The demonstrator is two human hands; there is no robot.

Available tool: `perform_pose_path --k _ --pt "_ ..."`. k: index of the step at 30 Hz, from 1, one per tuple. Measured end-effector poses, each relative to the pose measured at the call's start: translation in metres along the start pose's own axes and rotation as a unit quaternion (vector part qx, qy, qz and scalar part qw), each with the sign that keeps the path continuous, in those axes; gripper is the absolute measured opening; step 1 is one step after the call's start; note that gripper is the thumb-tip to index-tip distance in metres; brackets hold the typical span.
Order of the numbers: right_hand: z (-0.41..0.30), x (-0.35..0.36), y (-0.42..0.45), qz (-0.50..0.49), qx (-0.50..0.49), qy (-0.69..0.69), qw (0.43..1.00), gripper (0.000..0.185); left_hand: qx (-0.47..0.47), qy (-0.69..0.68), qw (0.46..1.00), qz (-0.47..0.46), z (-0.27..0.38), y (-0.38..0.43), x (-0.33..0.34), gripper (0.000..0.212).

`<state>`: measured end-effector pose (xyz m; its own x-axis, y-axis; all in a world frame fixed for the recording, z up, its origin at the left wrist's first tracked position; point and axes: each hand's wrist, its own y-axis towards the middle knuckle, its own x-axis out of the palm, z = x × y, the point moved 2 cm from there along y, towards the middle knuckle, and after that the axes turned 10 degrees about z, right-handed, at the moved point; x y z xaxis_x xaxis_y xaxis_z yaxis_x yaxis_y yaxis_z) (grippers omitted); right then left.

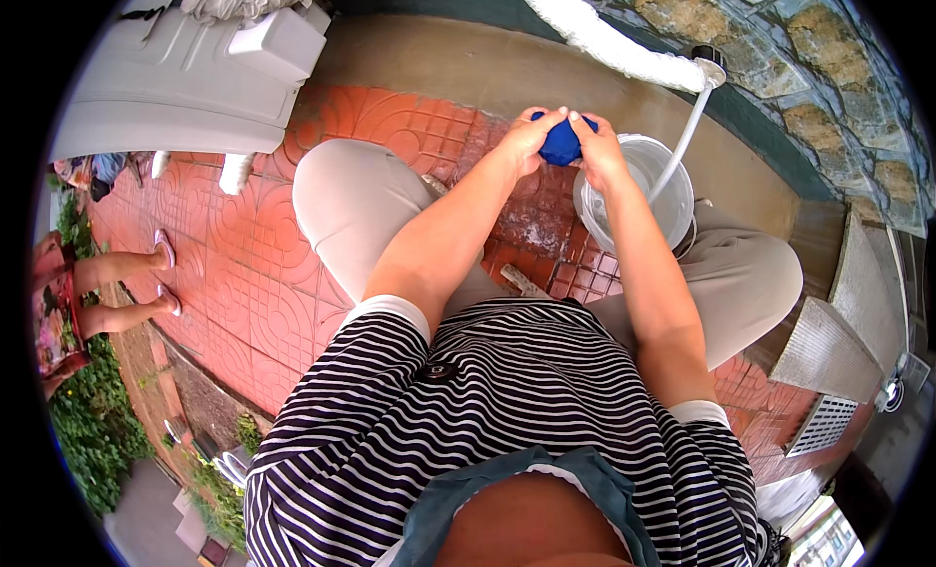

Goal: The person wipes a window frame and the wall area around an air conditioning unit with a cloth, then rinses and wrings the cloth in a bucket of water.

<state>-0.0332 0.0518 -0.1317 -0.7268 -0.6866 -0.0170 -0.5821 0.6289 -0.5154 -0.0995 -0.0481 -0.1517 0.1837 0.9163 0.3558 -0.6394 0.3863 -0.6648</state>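
Observation:
Both my hands grip a bunched dark blue item (561,141), perhaps cloth, its material not certain. My left hand (528,139) holds it from the left side and my right hand (601,146) from the right, with the thumbs close together on top. Just right of and partly beneath my right hand and forearm is a whitish plastic bucket (676,176). A pale hose (687,137) runs down into the bucket from a white wrapped pipe (629,51). What lies in the bucket is hard to make out.
Red patterned paving (241,230) lies around my bent legs, wet near the bucket. A stone wall (819,77) rises at the upper right. A large light grey casing (175,84) stands at the upper left. Another person (117,267) in slippers is at the far left, near green plants (102,413).

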Motion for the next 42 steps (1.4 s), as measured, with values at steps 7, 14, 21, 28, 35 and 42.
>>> perform_pose_path --k 7,14,21,28,35,42 --pt "-0.009 0.010 -0.040 -0.070 -0.376 -0.493 0.781 0.088 -0.013 -0.067 0.992 0.105 0.004 0.012 -0.003 0.030" --pt "-0.010 0.012 -0.023 0.006 -0.334 -0.438 0.835 0.050 0.144 0.055 0.987 0.055 0.027 -0.009 0.017 0.020" --pt "-0.005 0.009 -0.020 -0.136 -0.207 -0.293 0.924 0.025 0.166 0.142 0.975 0.027 0.028 -0.003 0.013 0.020" --pt "-0.002 0.005 -0.019 -0.170 0.002 -0.193 0.966 0.024 0.064 0.096 0.993 -0.033 0.020 0.004 0.004 0.024" --pt "-0.008 0.011 -0.029 -0.013 -0.236 -0.473 0.849 0.078 0.087 0.108 0.988 0.063 0.006 0.009 -0.007 0.021" --pt "0.002 0.012 -0.040 -0.013 -0.308 -0.522 0.795 0.066 0.061 0.169 0.974 0.142 0.000 -0.004 0.002 0.048"
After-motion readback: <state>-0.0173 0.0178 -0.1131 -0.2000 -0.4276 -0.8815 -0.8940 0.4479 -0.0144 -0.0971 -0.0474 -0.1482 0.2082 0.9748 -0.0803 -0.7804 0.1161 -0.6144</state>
